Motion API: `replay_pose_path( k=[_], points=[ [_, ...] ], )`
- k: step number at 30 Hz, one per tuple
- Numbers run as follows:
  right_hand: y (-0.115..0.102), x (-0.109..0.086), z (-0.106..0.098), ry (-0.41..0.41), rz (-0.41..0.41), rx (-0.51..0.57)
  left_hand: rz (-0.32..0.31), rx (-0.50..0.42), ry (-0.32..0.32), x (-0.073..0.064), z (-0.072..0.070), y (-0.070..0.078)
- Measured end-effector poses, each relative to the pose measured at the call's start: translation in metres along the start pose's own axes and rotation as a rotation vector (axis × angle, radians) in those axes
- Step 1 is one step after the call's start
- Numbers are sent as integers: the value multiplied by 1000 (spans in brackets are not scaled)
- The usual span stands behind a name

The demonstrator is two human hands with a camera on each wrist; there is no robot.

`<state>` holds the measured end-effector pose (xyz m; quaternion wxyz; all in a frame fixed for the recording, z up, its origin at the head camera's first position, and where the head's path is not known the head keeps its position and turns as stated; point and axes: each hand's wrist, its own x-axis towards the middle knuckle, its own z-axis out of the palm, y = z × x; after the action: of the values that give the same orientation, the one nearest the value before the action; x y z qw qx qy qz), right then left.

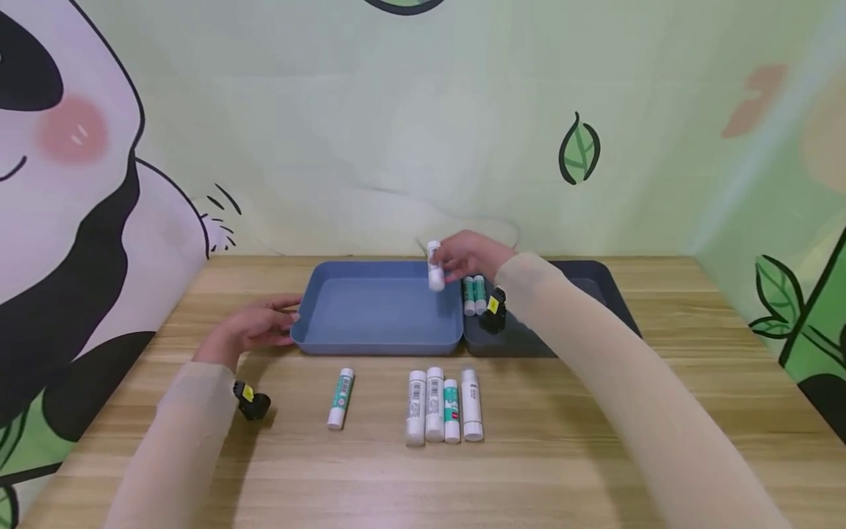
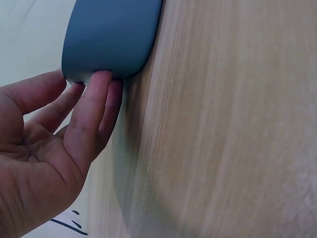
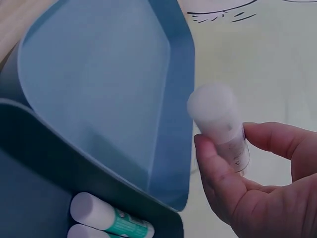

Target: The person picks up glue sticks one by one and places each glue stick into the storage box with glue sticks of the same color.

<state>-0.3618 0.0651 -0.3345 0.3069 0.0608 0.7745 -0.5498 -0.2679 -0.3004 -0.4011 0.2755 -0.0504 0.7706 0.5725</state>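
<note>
My right hand (image 1: 468,256) pinches a white glue stick (image 1: 435,268) between thumb and fingers, held above the right end of the blue tray (image 1: 377,348). In the right wrist view the glue stick (image 3: 215,111) tilts with one white end toward the camera. At the blue tray's left end, my left hand (image 1: 261,325) touches the outer wall with its fingertips; the left wrist view shows the fingers (image 2: 86,111) fairly straight against the tray's corner (image 2: 106,49). Two green-and-white glue sticks (image 1: 474,295) lie side by side in the dark tray (image 1: 595,275), against its left wall.
In front of the trays, a row of white glue sticks (image 1: 434,404) and a green-and-white one (image 1: 452,410) lies on the wooden table (image 1: 264,477). Another green-and-white glue stick (image 1: 340,398) lies apart to the left. A printed wall (image 1: 370,132) stands behind the trays.
</note>
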Motion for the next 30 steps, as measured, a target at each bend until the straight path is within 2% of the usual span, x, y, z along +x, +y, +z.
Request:
replay_pose_path(
  k=[10,15,19,20,23,26,27,30],
  points=[
    [10,8,8,13,22,-29,-13,6,-1,1,-1,1],
    [16,11,16,5,36,-84,-20,-3,-9,0,-1,1],
    [24,27,23,-3,35,-141,-14,-8,-3,0,-1,-1],
    [30,41,22,-22,29,-141,-12,-7,-2,1,-1,-1],
    [33,51,26,-18,50,-150,-12,-8,0,1,0,-2],
    [32,48,31,-1,74,-156,-11,-10,-3,1,0,-3],
    [28,36,36,23,85,-165,-10,-14,-4,1,0,-2],
    [25,28,39,38,91,-158,-6,-18,-2,0,0,-2]
  ],
)
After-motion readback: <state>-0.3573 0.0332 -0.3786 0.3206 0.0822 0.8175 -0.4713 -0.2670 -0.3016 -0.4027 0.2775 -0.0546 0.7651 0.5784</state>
